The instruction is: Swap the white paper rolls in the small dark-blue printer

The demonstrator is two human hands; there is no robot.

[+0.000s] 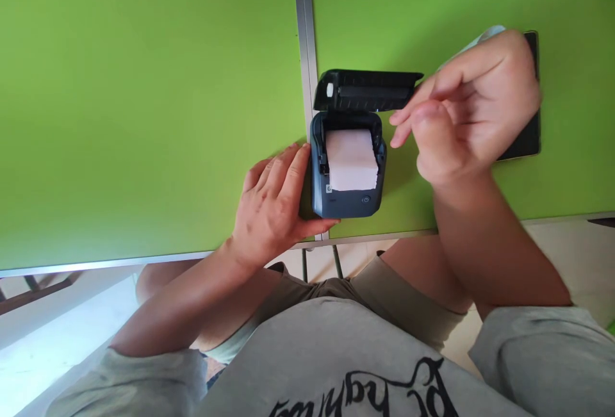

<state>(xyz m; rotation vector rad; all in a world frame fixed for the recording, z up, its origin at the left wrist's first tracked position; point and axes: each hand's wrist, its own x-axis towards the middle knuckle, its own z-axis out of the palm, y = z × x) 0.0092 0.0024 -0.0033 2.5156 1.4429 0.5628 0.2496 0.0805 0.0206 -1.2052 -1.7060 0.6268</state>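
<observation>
A small dark blue-grey label printer (348, 205) rests near the table's front edge with its black lid (375, 90) swung up and back. Inside its bay sits a roll of white paper (353, 161), the loose end lying over the front. My left hand (273, 199) grips the printer's left side, fingers along the wall and thumb across the front. To the right of the lid, my right hand (471, 109) is raised, fingers loosely bent and thumb apart. Its fingertips are close to the lid's right end; whether they touch it I cannot tell. I see nothing held in it.
A dark flat device like a phone (531, 129) lies behind my right hand, partly hidden. Something pale (490, 34) shows beyond that hand. A metal strip (303, 26) divides the green tabletop (144, 84), passing beneath the printer. The table's front edge (120, 263) runs close to my lap.
</observation>
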